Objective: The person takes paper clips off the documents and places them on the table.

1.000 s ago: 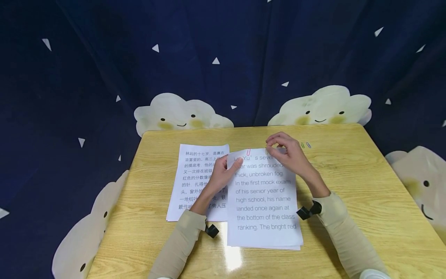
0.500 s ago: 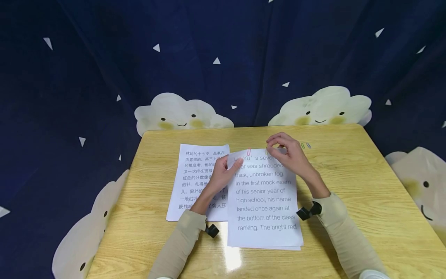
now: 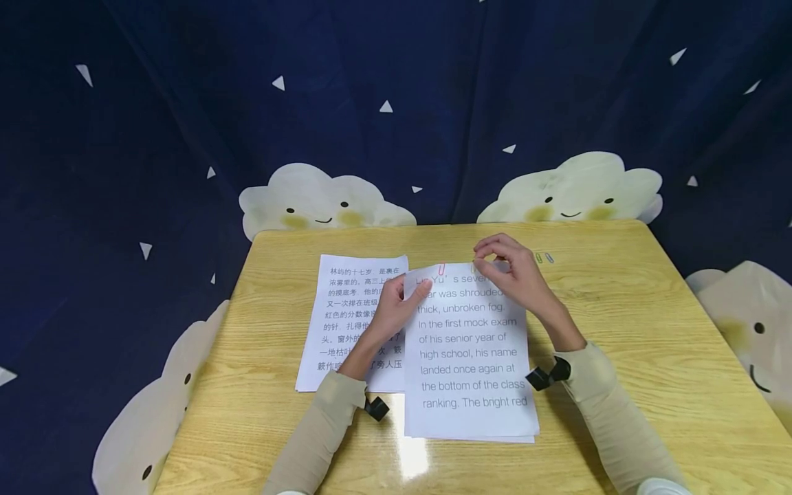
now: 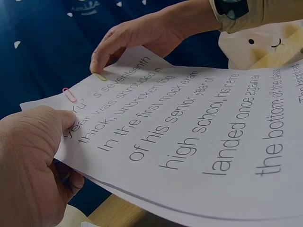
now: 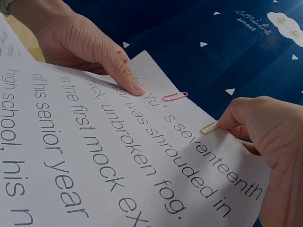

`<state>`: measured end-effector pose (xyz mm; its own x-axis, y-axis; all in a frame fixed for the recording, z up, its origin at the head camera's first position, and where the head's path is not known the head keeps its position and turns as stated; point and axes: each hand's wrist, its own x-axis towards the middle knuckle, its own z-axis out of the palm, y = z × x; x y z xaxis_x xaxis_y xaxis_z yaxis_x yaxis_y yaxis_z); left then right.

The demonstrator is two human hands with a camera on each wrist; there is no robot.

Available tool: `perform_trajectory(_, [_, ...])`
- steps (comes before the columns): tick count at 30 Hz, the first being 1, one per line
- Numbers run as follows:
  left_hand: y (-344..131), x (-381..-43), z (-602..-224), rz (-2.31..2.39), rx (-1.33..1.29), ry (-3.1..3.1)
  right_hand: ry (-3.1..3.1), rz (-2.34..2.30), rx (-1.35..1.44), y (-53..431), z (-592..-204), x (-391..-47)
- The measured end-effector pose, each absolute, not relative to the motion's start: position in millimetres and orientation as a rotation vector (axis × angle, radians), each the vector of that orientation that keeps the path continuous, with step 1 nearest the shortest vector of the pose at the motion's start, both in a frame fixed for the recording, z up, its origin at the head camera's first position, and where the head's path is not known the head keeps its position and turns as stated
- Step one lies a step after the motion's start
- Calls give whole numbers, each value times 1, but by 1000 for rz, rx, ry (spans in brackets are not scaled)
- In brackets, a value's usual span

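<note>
A stack of printed English sheets (image 3: 470, 371) is held up by its top left corner in my left hand (image 3: 399, 306), thumb on the front face. A pink paper clip (image 5: 175, 96) sits on the top edge, beside the left thumb. Farther right along that edge, my right hand (image 3: 510, 271) pinches the end of a yellow paper clip (image 5: 209, 127) between thumb and index finger. The yellow clip's loop lies over the front of the paper. How far it reaches behind the sheets is hidden.
Sheets with Chinese text (image 3: 346, 323) lie on the wooden table (image 3: 650, 330) to the left, partly under my left forearm. A green paper clip (image 3: 539, 258) and a blue paper clip (image 3: 548, 258) lie behind the right hand. A dark blue curtain (image 3: 433, 103) hangs behind.
Almost nothing moves. Both hands keep their places on the sheets and the yellow paper clip, and the view shifts very slightly.
</note>
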<state>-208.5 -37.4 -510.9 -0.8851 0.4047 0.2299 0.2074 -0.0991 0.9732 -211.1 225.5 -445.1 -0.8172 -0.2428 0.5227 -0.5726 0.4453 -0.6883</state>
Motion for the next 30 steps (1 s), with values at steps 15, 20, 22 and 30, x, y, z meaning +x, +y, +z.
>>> perform_trajectory(15, [-38, -210, -513, 2116, 704, 2011, -2323, 1367, 685, 213, -418, -193])
perform_trajectory(20, [-38, -209, -513, 2122, 698, 2004, -2331, 1403, 686, 214, -417, -194])
perform_trajectory(22, [-38, -209, -513, 2123, 696, 2003, -2337, 1403, 686, 215, -416, -194])
perform_trajectory(30, [-38, -210, -513, 2130, 694, 1996, -2323, 1403, 687, 215, -416, -195])
